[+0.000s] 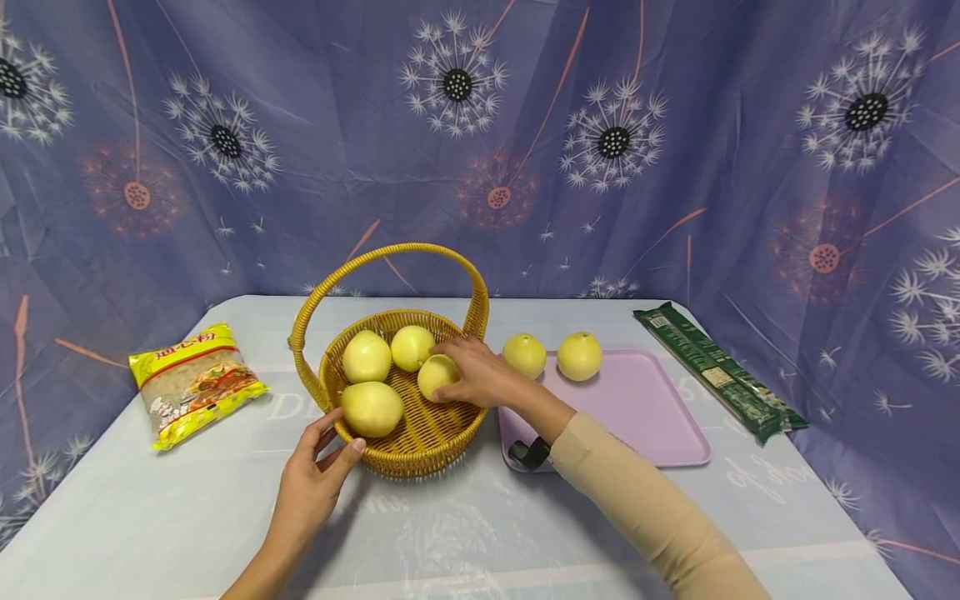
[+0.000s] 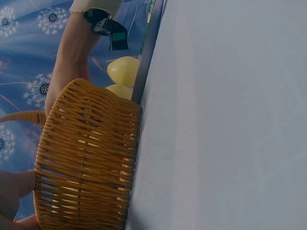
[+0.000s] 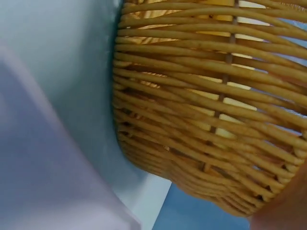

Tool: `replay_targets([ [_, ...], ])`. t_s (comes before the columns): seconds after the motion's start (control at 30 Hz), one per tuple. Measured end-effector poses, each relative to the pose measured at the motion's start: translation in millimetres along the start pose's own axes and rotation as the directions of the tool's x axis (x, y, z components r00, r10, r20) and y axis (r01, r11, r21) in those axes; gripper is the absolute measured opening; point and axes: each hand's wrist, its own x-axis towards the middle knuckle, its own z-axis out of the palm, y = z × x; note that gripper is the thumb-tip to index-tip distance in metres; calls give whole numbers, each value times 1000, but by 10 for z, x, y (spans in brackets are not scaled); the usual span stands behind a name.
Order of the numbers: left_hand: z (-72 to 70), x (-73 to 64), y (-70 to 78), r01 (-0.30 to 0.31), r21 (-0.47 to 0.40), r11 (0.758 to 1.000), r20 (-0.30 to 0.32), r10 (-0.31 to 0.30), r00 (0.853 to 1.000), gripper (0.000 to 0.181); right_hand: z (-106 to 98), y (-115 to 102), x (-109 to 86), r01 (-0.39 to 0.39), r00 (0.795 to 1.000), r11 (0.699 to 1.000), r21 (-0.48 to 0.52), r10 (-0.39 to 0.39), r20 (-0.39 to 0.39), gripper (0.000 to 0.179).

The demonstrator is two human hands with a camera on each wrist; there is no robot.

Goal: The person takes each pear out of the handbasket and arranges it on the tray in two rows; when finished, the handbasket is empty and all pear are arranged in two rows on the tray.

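A yellow wicker basket (image 1: 408, 462) with a tall arched handle stands on the table, several pale yellow round fruits inside it. My left hand (image 1: 317, 479) holds its near left rim, thumb and fingers against the wicker beside the nearest fruit (image 1: 372, 409). Over the basket's right side, my right hand (image 1: 480, 372) grips another pale yellow fruit (image 1: 437, 377) from above and behind. That fruit is low in the basket; whether it touches the bottom I cannot tell. In the right wrist view, the basket wall (image 3: 206, 96) hides the fingers and the held fruit.
Right of the basket lies a pink-purple tray (image 1: 637, 408), with two pale yellow fruits (image 1: 579, 357) at its far left. A long green packet (image 1: 712, 367) lies at the far right, a yellow food bag (image 1: 197, 383) at the left. A patterned curtain (image 1: 525, 125) hangs behind.
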Motion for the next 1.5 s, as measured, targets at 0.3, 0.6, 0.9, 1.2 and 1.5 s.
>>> replay_targets([
  [0.3, 5, -2, 5, -1, 6, 1000, -8, 1, 1000, 57, 45, 14, -8, 30, 1000, 996, -80, -30, 5, 66],
  [0.6, 6, 8, 7, 3, 14, 1000, -11, -3, 1000, 57, 56, 21, -11, 57, 998, 989, -137, -55, 15, 63],
  [0.9, 11, 11, -3, 3, 8, 1000, -10, -3, 1000, 56, 56, 49, -2, 160, 987, 980, -118, -155, 50, 54],
  [1.2, 9, 14, -6, -2, 19, 1000, -14, 2, 1000, 57, 49, 21, 18, 188, 980, 972, -139, -176, 94, 60],
  [1.5, 10, 12, -3, 8, 4, 1000, -9, -8, 1000, 57, 82, 17, 15, 137, 985, 975, -175, -116, 124, 69],
])
